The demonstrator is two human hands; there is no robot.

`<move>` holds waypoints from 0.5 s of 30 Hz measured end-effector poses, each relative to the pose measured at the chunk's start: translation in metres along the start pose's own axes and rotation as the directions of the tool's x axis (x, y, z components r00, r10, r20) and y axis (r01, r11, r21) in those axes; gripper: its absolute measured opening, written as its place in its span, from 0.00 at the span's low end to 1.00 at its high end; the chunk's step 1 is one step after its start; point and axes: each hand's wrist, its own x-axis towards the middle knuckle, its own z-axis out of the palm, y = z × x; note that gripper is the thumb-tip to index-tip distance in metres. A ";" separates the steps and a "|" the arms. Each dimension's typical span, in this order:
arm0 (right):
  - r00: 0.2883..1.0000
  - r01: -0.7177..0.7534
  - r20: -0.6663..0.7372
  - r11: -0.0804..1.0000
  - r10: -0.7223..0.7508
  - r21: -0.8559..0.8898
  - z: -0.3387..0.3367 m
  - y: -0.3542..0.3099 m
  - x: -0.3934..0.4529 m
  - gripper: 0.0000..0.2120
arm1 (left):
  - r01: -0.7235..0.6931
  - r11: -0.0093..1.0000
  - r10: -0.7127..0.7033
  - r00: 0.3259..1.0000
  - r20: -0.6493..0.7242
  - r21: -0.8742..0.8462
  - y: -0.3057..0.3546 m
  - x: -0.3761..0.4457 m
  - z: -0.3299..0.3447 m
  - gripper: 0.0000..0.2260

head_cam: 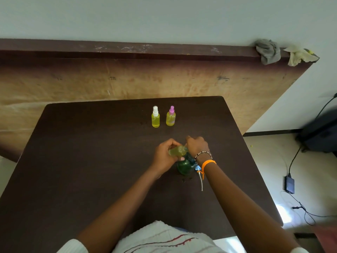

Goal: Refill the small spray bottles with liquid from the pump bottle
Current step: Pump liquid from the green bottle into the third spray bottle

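Two small spray bottles of yellow liquid stand upright at the far middle of the dark table point(91, 161): one with a white cap point(155, 117), one with a pink cap point(170, 116). Nearer me, my left hand point(164, 156) holds a third small bottle point(177, 151) of yellow liquid, tilted on its side. My right hand point(197, 146) is closed at that bottle's neck; what its fingers hold is hidden. Just below both hands stands a green pump bottle point(185, 166). A pump head with a white tube point(201, 180) lies beside it under my right wrist.
A brown ledge runs along the wall behind the table, with a grey rag point(268, 51) and a pale cloth point(299, 55) at its right end. On the floor to the right lie a dark bag point(321, 132), a power adapter point(289, 184) and cables.
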 end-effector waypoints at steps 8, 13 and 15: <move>1.000 0.020 -0.021 0.999 -0.021 -0.049 -0.001 -0.001 -0.006 0.22 | -0.006 1.000 0.006 1.000 0.004 0.015 -0.003 0.000 0.000 0.18; 1.000 -0.011 0.028 1.000 0.011 -0.014 -0.003 -0.005 -0.009 0.23 | -0.006 1.000 0.006 1.000 0.006 0.026 -0.003 0.000 0.000 0.18; 0.996 -0.014 0.088 1.000 0.015 -0.013 -0.004 -0.008 -0.008 0.24 | -0.005 1.000 0.005 1.000 0.002 0.023 -0.003 0.000 0.000 0.18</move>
